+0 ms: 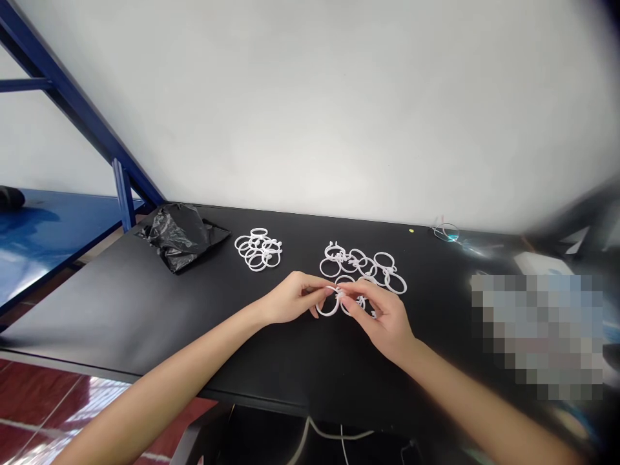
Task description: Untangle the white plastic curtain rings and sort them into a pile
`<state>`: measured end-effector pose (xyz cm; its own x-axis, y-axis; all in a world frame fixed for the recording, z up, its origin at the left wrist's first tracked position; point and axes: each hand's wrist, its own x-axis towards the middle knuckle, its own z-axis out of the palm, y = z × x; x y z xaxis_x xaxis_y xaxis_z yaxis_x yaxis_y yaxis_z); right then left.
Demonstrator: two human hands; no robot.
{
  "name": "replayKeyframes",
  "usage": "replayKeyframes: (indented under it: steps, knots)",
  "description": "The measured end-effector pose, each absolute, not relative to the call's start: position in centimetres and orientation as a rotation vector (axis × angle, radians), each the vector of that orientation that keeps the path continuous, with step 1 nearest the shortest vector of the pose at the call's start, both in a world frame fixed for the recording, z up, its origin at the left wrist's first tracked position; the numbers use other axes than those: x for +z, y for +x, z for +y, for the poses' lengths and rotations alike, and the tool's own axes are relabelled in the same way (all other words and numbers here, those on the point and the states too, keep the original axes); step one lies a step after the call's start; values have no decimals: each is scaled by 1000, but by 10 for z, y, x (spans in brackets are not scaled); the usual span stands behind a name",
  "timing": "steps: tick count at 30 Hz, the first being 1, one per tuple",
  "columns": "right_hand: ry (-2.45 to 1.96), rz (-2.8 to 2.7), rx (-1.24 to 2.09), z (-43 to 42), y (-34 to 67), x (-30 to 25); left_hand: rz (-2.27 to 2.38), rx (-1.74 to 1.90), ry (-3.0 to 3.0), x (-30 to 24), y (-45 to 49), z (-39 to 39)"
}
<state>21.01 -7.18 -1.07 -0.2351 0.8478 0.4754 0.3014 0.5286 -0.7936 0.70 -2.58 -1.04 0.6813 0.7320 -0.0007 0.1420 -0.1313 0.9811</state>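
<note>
Between my two hands is a white plastic ring with a small clip part at its right side. My left hand pinches the ring's upper left edge. The fingers of my right hand close on the clip part, though they partly hide it. Just behind and beneath my right hand lies a loose spread of similar white rings, some overlapping. Further left, a second heap of white rings rests on the black table.
A crumpled black plastic bag sits at the table's left. Eyeglasses and a tiny yellow bit lie near the wall at the back right. A blurred-out patch covers something at right. Blue metal framing rises on the left.
</note>
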Motion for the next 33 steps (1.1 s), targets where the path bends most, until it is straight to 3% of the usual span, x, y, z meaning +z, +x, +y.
replayKeyframes:
  steps: [5,13,19,33]
  knots:
    - [-1018,-1743,875,-73,207,-9,700,550,1732,-4,5,-27]
    - [-826,-1785,431,-82,198,-7,683,776,2306,-1,12,-43]
    - [-746,-1813,392,-91,192,-1,703,946,2703,-14,21,-48]
    - [-1002,-1623,493,-78,203,-11,871,755,2508,7,4,-35]
